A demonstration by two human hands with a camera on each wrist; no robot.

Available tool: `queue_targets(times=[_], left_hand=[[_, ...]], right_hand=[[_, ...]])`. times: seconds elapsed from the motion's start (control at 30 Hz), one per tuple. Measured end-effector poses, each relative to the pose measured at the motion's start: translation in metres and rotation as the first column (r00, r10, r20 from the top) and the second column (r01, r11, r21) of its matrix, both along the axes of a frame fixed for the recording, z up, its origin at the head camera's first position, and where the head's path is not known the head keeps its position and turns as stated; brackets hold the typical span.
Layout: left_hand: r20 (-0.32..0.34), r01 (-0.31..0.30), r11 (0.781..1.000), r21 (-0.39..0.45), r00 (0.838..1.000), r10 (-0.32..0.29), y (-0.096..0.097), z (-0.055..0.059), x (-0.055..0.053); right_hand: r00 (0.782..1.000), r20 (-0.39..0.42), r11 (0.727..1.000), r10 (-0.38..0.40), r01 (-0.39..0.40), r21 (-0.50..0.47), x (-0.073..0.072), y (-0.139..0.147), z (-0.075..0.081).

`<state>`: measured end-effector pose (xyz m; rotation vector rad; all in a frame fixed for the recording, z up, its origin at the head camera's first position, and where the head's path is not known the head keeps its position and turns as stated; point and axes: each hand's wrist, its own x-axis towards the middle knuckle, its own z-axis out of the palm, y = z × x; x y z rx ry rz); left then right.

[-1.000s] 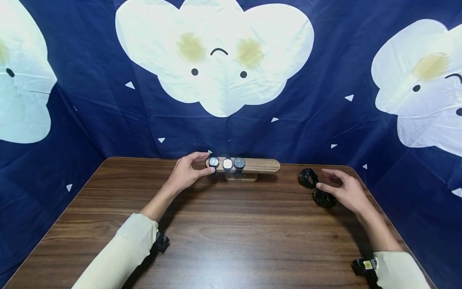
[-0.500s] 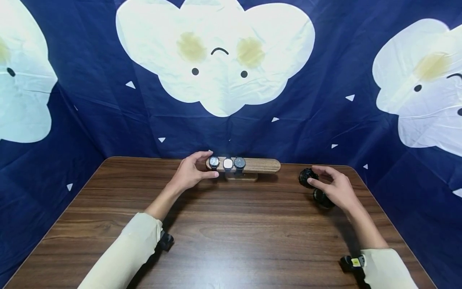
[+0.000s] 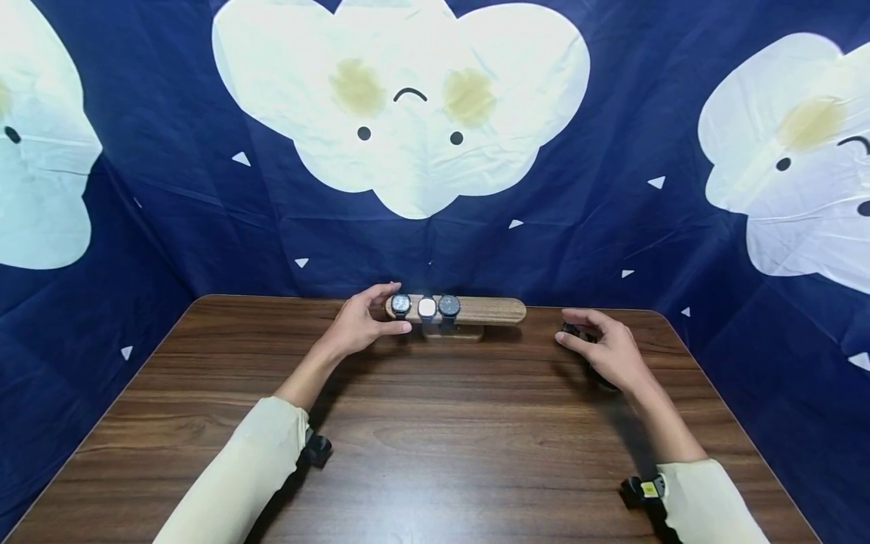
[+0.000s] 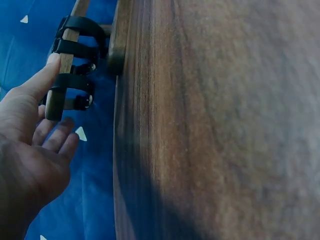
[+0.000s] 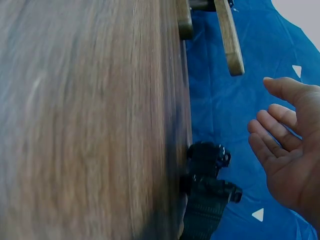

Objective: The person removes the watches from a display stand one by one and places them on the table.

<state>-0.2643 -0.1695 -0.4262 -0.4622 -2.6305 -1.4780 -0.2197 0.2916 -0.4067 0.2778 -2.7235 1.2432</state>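
Observation:
My left hand (image 3: 356, 323) surrounds the left end of a wooden watch stand (image 3: 492, 310), thumb below and index finger above. In the left wrist view the thumb tip overlaps the bar (image 4: 56, 107) and the other fingers lie behind it, loosely bent. Three watches sit side by side on the bar: one with a pale dial (image 3: 401, 304), one with a white squarish face (image 3: 427, 307) and a dark round one (image 3: 449, 305). My right hand (image 3: 612, 353), relaxed and holding nothing, hovers over two black watches (image 5: 207, 159) on the table, partly covering them in the head view.
The brown wooden table (image 3: 435, 423) ends just behind the stand, against a dark blue curtain (image 3: 571, 249) with cloud prints. Black wrist cameras (image 3: 316, 449) are strapped at both cream sleeves (image 3: 238, 461). The bar's right half bears no watch.
My right hand has moved left across the two black watches, covering more of them. The left thumb has shifted slightly right at the stand's end. The watches on the bar have not moved.

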Motion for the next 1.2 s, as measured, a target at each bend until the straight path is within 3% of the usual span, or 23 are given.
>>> queue_targets(times=[0.47,0.7,1.2], left_hand=[[0.02,0.049,0.995,0.086,0.998,-0.051,-0.002,-0.006,-0.006],[0.039,0.082,0.99,0.118,0.995,-0.087,-0.002,-0.005,-0.009],[0.044,0.068,0.992,0.109,0.996,-0.073,0.0,-0.004,-0.012]], right_hand=[[0.998,-0.029,0.998,0.048,-0.049,-0.033,-0.006,-0.02,-0.003],[0.998,-0.027,0.998,0.065,-0.065,-0.001,-0.01,-0.029,-0.002],[0.995,-0.056,0.996,0.08,-0.082,-0.04,-0.027,-0.051,-0.008]])
